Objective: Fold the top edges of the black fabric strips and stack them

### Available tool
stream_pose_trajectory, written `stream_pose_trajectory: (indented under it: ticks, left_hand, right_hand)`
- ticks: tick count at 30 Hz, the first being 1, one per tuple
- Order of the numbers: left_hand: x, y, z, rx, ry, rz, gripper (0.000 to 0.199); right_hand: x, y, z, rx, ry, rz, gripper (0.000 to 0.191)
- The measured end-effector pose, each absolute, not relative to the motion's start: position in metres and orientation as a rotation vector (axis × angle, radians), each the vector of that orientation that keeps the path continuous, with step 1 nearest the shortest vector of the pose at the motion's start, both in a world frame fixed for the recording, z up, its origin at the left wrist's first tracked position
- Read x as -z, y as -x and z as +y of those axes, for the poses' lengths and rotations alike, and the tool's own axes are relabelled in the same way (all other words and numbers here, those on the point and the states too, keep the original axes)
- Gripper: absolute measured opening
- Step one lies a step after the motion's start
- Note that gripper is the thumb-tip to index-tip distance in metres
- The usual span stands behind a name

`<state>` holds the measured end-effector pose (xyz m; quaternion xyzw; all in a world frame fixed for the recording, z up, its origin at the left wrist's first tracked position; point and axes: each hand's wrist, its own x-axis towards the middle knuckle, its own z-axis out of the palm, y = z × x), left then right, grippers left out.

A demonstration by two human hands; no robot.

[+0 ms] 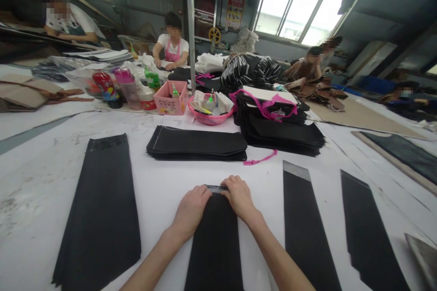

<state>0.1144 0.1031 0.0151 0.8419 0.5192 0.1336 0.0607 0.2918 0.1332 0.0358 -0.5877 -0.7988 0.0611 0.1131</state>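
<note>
Black strip [215, 245]: nearest the lens, leather-like, lengthwise; its far end lies under the left hand [193, 204] and right hand [241, 198], its near end out of view.
End band [215, 188]: narrow, greyish, shiny, crosswise between the two sets of fingertips; coating or fold, cannot tell.
Left grip: fingers bent and nearly closed at the strip's far left corner, seemingly pinching it; thumb partly hidden.
Right grip: fingers arched over the far right corner, closed to a small gap, seemingly pinching the edge likewise.
Edge work: looks like turning or pressing the end. Best done with both hands level and pressure equal, smoothing from the middle outward, edge square to the sides. One corner leading the other could skew the line or raise a wrinkle.
White tabletop [264, 193]: bare close beside the right hand; good flat backing to press against.
Black pile [105, 200]: left of the left hand, layered, apart from it.
Grey-ended strip [305, 223]: right of the right hand, pale band at its far end.
Outer strip [368, 227]: farther right again.
Panel stack [201, 143]: beyond both hands, crosswise.
Pink ribbon [261, 159]: beyond the right hand, loose.
</note>
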Motion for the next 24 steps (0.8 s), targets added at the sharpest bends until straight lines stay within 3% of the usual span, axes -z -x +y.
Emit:
stream_pose_trajectory:
  ticks: [7, 18, 24]
  left_hand:
    - [-0.017, -0.107, 0.127, -0.392, -2.611, 1.453, 0.044]
    - [-0.021, -0.101, 0.135, -0.369, -2.678, 1.216, 0.033]
    - [-0.011, -0.100, 0.130, -0.385, -2.858, 1.149, 0.035]
  right_hand:
    - [-0.033, -0.297, 0.136, -0.189, 1.677, -2.386, 0.012]
    - [-0.022, -0.302, 0.130, -0.178, 1.548, -2.359, 0.003]
    - [-0.018, -0.302, 0.126, -0.091, 1.467, -2.399, 0.008]
